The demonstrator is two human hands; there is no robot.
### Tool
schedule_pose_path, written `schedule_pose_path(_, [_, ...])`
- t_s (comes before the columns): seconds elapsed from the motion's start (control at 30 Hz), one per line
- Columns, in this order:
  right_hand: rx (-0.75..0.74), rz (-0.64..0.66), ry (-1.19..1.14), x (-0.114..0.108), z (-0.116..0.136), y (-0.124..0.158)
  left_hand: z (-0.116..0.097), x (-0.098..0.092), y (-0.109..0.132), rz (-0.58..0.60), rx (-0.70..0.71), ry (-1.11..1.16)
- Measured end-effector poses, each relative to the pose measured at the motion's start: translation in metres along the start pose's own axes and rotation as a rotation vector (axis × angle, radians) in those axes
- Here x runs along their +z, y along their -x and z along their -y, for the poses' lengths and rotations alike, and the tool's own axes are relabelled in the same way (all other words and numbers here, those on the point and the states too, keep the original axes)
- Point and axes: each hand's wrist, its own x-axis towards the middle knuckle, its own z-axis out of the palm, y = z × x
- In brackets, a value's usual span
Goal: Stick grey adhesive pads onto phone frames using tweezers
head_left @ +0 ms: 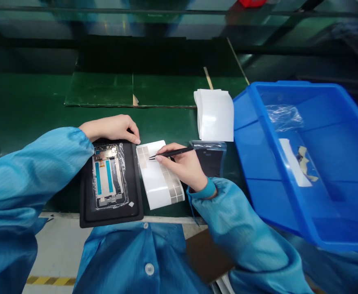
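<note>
My right hand is closed around black tweezers, their tips pointing left over a white sticker sheet. Rows of grey-brown square stickers run along the sheet, partly hidden by that hand. At the sheet's upper left corner, my left hand has its fingers curled and its thumb and fingertips together on the edge. Just below the left hand lies a black tray, left of the sheet. On it rests an opened phone with blue strips, on clear film. A small white square sits at the tray's lower right.
A large blue bin on the right contains clear plastic and paper scraps. White sheets are stacked beside it, above a dark pouch. Green boards lie across the back of the green table.
</note>
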Motion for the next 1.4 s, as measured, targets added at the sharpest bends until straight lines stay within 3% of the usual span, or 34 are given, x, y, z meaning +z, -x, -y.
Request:
schedule_pose_path(0.17, [-0.015,-0.022,0.047,-0.001,0.004,0.0,-0.03,0.031,0.021,-0.331,0.084,-0.444])
schedule_pose_path(0.33, [-0.01,0.005,0.1,0.006,0.013,0.002,-0.056,0.085,0.036,-0.405,0.075,-0.591])
schedule_pose_path(0.47, [-0.016,0.021,0.149,0.011,0.011,0.003,-0.058,0.107,0.036,-0.494,0.055,-0.585])
schedule_pose_path(0.7, [-0.1,0.024,0.254,0.009,0.002,0.007,-0.055,0.108,0.034,-0.511,0.033,-0.563])
schedule_pose_path(1.4, [-0.127,0.04,0.224,0.007,0.001,0.007,-0.061,0.105,0.035,-0.47,0.001,-0.546])
